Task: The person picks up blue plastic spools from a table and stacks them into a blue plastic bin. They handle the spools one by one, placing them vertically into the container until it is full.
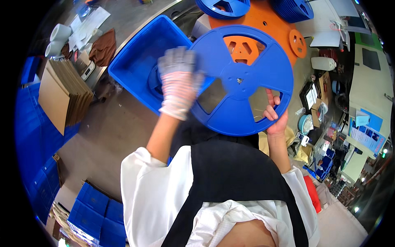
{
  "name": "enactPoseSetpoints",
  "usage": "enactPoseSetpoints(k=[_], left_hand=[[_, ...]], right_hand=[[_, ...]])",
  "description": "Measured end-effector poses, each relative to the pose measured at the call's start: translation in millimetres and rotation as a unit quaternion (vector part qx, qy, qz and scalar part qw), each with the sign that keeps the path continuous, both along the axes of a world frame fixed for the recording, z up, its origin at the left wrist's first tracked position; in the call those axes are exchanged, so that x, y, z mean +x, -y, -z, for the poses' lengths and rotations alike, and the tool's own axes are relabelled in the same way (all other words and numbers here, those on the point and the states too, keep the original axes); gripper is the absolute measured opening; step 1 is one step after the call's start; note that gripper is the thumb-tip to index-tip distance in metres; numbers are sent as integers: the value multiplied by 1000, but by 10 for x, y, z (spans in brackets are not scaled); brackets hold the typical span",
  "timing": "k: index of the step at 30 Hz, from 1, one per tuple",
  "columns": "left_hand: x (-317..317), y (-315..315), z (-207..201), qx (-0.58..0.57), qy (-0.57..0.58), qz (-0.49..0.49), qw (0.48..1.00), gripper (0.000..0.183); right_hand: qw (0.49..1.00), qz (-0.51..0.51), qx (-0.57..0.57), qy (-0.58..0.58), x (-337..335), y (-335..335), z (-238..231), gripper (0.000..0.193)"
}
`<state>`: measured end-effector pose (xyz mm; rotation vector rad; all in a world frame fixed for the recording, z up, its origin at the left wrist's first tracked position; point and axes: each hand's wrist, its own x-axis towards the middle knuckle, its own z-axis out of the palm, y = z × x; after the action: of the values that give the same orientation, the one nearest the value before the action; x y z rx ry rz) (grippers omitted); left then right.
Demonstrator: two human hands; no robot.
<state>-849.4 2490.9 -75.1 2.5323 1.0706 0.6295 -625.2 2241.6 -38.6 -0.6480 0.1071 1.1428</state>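
A large blue plastic reel flange [232, 115], with wide cut-out windows and a small central hole, is held up in front of me. My bare right hand [278, 119] grips its lower right rim, with fingers showing through a window. Left of it, my left hand [177, 84] wears a striped knitted glove, its fingers stretched out and slightly blurred. That hand is over the blue bin [138, 53], close to the flange's left edge; whether they touch I cannot tell. Inside the bin, a blue round part [154, 80] is partly hidden by the glove.
Behind the flange is a large orange disc [271, 24], with blue reel flanges [224, 8] and another blue stack [292, 10] at its far side. Cardboard sheets [66, 92] stand at left, beyond the floor. Blue boxes [96, 210] sit at lower left.
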Motion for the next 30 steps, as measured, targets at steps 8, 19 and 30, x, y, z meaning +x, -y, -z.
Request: enactPoseSetpoints(k=[8, 19, 30], left_hand=[[442, 493, -187, -125, 71, 144, 979, 68], [315, 480, 53, -90, 11, 114, 989, 63], [322, 622, 14, -77, 41, 130, 988, 57]], right_hand=[[998, -58, -26, -2, -265, -93, -109, 50], [999, -38, -36, -16, -290, -1, -122, 51], [999, -34, -29, -24, -321, -20, -128, 52]])
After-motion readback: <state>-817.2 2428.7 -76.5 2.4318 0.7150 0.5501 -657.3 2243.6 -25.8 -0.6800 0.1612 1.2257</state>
